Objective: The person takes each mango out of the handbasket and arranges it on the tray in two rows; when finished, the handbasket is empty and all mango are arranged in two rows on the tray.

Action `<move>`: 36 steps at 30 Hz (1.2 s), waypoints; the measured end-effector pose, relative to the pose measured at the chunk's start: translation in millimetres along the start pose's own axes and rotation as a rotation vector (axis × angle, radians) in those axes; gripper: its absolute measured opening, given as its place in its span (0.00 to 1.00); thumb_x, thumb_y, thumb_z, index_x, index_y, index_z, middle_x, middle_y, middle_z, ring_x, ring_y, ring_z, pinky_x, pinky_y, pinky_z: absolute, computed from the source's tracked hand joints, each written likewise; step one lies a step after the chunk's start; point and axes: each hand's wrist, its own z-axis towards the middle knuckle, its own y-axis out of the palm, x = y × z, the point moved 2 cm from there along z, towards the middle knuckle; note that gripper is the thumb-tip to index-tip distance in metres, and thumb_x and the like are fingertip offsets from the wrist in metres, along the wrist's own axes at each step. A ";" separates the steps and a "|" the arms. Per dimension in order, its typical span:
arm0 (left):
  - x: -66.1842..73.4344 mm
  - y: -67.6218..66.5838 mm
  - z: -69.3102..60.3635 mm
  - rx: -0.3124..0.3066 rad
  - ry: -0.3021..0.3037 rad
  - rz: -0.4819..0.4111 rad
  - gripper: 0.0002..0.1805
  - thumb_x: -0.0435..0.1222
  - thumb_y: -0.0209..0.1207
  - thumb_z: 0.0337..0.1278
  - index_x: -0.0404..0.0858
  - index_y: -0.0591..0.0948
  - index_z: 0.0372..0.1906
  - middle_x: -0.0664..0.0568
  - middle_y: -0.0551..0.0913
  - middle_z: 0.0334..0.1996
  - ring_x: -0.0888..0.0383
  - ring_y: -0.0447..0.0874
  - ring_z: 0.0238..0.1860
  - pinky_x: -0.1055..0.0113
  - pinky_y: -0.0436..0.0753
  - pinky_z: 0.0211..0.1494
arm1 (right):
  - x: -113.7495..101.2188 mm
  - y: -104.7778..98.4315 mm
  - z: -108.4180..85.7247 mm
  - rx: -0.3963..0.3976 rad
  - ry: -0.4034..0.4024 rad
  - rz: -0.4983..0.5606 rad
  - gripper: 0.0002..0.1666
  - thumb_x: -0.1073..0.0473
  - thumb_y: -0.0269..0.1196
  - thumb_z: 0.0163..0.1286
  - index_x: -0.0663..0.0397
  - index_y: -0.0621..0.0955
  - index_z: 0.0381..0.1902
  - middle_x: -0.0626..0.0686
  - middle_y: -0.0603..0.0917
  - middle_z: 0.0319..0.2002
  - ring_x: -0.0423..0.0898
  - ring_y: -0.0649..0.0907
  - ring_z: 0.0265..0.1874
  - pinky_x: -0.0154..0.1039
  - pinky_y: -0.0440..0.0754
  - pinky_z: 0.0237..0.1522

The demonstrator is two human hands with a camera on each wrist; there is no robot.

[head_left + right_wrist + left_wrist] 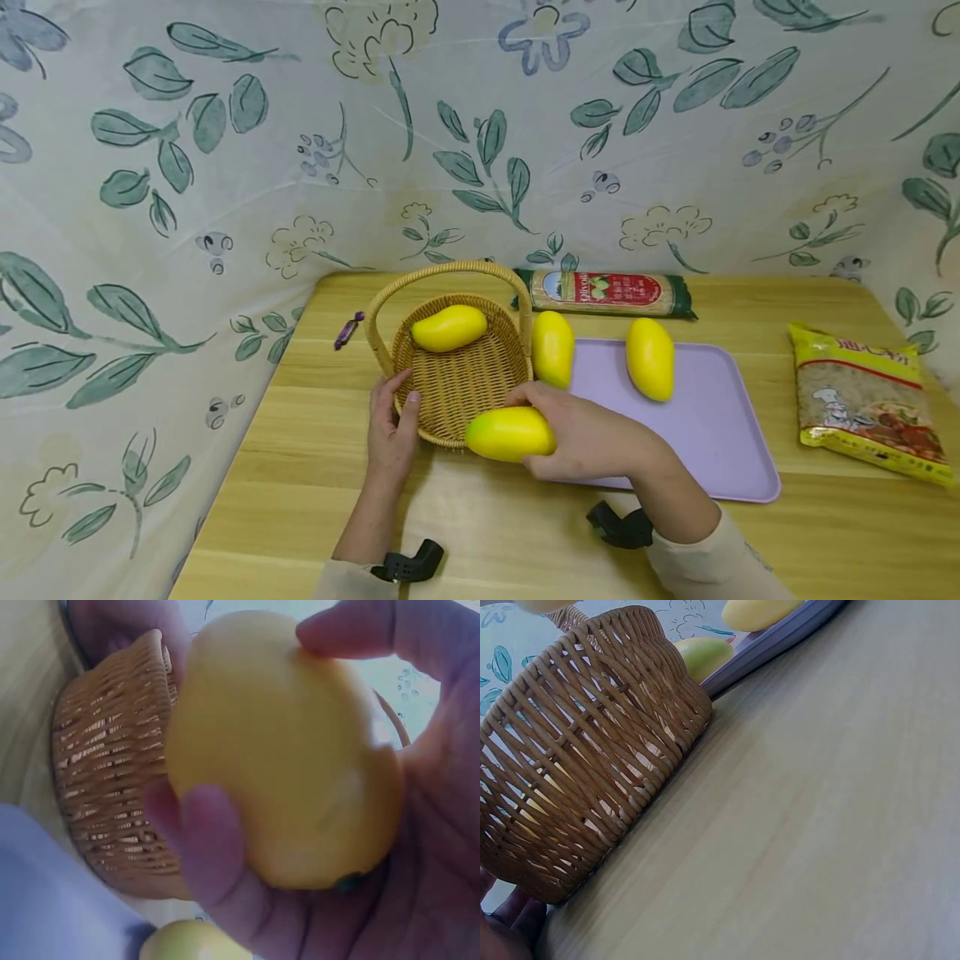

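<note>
My right hand (577,429) holds a yellow mango (508,434) with a greenish tip, over the basket's near right rim. In the right wrist view, thumb and fingers curl round this mango (277,750). The wicker basket (523,367) stands upright on the table with its arched handle raised. Another mango (450,327) lies inside it, toward the back. At the basket's near left side, my left hand (393,437) grips the wall, thumb over the rim. The left wrist view shows the basket's woven side (592,750) and only some left fingers (514,911).
Right of the basket, a lilac tray (705,433) bears one mango (650,359); another mango (553,350) lies at its left edge. Behind is a noodle packet (607,293). A yellow food bag (866,404) lies far right, a purple wrapped sweet (348,330) left.
</note>
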 end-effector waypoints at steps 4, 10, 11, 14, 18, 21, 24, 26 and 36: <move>-0.3 1.1 0.9 -0.005 -0.002 -0.010 0.22 0.39 0.51 0.76 0.39 0.74 0.69 0.40 0.56 0.78 0.39 0.41 0.82 0.36 0.46 0.81 | 10.2 -6.5 -12.1 -0.015 0.080 0.039 0.36 0.48 0.72 0.55 0.41 0.68 0.60 0.47 0.78 0.49 0.42 0.78 0.35 0.37 0.76 0.39; -1.0 1.0 0.6 -0.008 -0.015 -0.003 0.22 0.40 0.51 0.77 0.40 0.73 0.70 0.41 0.54 0.79 0.39 0.41 0.83 0.36 0.46 0.81 | 29.1 -28.8 -26.4 0.084 0.089 0.100 0.31 0.42 0.75 0.59 0.34 0.73 0.57 0.48 0.81 0.48 0.45 0.79 0.37 0.38 0.78 0.39; -1.0 0.8 0.5 -0.009 -0.015 -0.001 0.22 0.40 0.51 0.77 0.40 0.73 0.70 0.41 0.54 0.79 0.39 0.41 0.83 0.36 0.46 0.81 | 32.4 -32.6 -28.3 0.104 0.085 0.116 0.31 0.43 0.74 0.60 0.34 0.73 0.57 0.48 0.81 0.47 0.46 0.79 0.38 0.38 0.78 0.39; -0.5 0.1 0.2 -0.009 -0.014 0.003 0.22 0.40 0.51 0.77 0.39 0.73 0.70 0.41 0.55 0.78 0.39 0.42 0.82 0.36 0.47 0.81 | 41.8 -42.7 -33.0 0.170 0.108 0.168 0.34 0.44 0.74 0.62 0.37 0.72 0.63 0.51 0.80 0.51 0.48 0.79 0.42 0.38 0.80 0.42; -0.2 -0.8 0.4 -0.005 -0.014 0.007 0.22 0.40 0.51 0.77 0.39 0.74 0.70 0.41 0.56 0.78 0.40 0.42 0.82 0.36 0.47 0.81 | 52.2 -53.3 -36.1 0.254 0.180 0.210 0.40 0.46 0.74 0.63 0.46 0.68 0.66 0.56 0.79 0.53 0.50 0.79 0.45 0.40 0.82 0.45; -0.3 -1.1 0.7 -0.002 -0.015 0.007 0.22 0.40 0.51 0.77 0.39 0.74 0.70 0.41 0.56 0.78 0.40 0.41 0.83 0.36 0.47 0.81 | 57.8 -58.4 -36.5 0.293 0.218 0.223 0.39 0.46 0.73 0.64 0.51 0.68 0.65 0.58 0.78 0.51 0.52 0.78 0.45 0.42 0.81 0.46; -0.4 -1.2 0.7 0.000 -0.015 0.006 0.22 0.39 0.51 0.77 0.39 0.73 0.70 0.41 0.55 0.78 0.40 0.41 0.83 0.36 0.47 0.81 | 62.7 -61.0 -35.9 0.314 0.245 0.217 0.39 0.45 0.73 0.64 0.51 0.68 0.66 0.58 0.76 0.54 0.53 0.78 0.48 0.43 0.81 0.48; -0.3 -1.1 0.6 0.000 -0.012 0.003 0.22 0.39 0.51 0.77 0.39 0.73 0.70 0.41 0.55 0.78 0.40 0.41 0.83 0.36 0.47 0.81 | 65.8 -61.5 -35.5 0.318 0.259 0.214 0.40 0.44 0.73 0.64 0.50 0.68 0.67 0.58 0.76 0.56 0.54 0.79 0.50 0.43 0.81 0.51; 0.1 0.2 0.0 0.003 -0.006 -0.002 0.22 0.38 0.51 0.77 0.38 0.74 0.69 0.40 0.57 0.77 0.40 0.43 0.82 0.36 0.47 0.81 | 73.4 -52.2 -27.7 0.243 0.300 0.259 0.44 0.44 0.73 0.64 0.52 0.64 0.69 0.59 0.80 0.53 0.52 0.79 0.49 0.42 0.80 0.49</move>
